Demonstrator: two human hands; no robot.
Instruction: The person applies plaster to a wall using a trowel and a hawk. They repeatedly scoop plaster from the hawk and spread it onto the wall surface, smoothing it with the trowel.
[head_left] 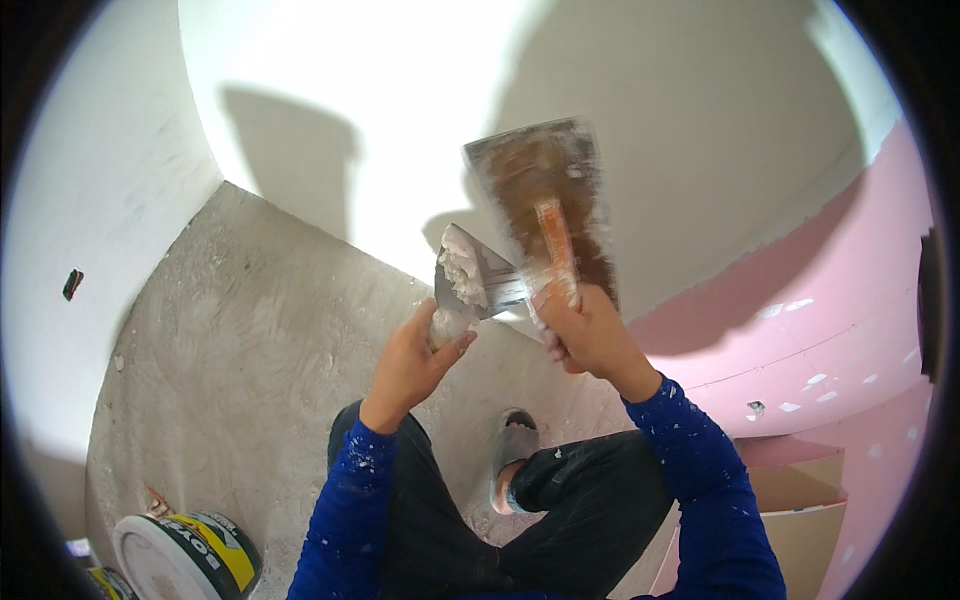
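My left hand is closed round the handle of a putty knife. A thick lump of off-white plaster lies on its wide blade, and more is smeared near my fingers. In my right hand is a plastering trowel, gripped by the lower end of its orange handle. The trowel's broad brownish face is streaked with plaster and slightly blurred. Its lower edge comes close beside the putty knife's blade; whether they touch I cannot tell. Both tools are held up in front of the white wall.
A lidded bucket with a black and yellow label stands at the lower left. Pink board with white patches covers the lower right wall. An opening is cut in the left wall. My sandalled foot rests on the dusty concrete floor.
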